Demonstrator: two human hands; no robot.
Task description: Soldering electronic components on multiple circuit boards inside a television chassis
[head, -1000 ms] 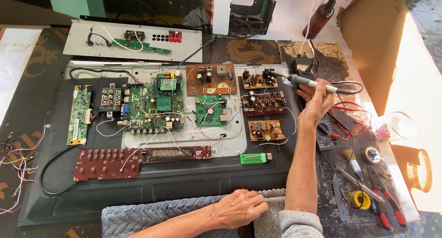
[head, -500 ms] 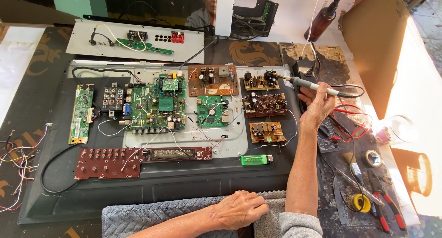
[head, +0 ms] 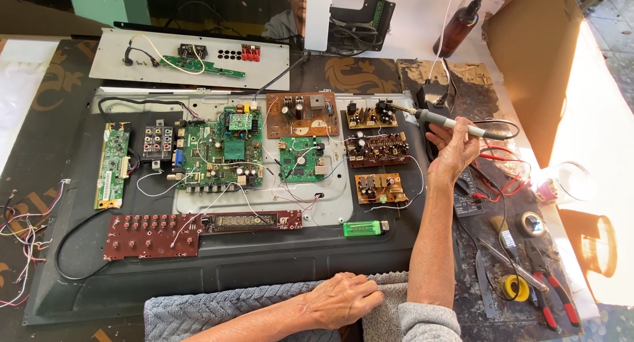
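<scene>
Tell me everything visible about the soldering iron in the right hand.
The soldering iron is a slim grey pen-shaped tool with a darker grip and a thin metal tip. The right hand holds it near its middle, nearly level, tip pointing left over a small brown circuit board. A dark cable leaves its rear end. Whether the tip touches the board is unclear.

Nubby grey cloth towel (head: 218,309); matt black plastic panel (head: 264,259).

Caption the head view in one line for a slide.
Right hand holds a soldering iron over small brown circuit boards on an opened television back; left hand rests on a grey towel.
</scene>
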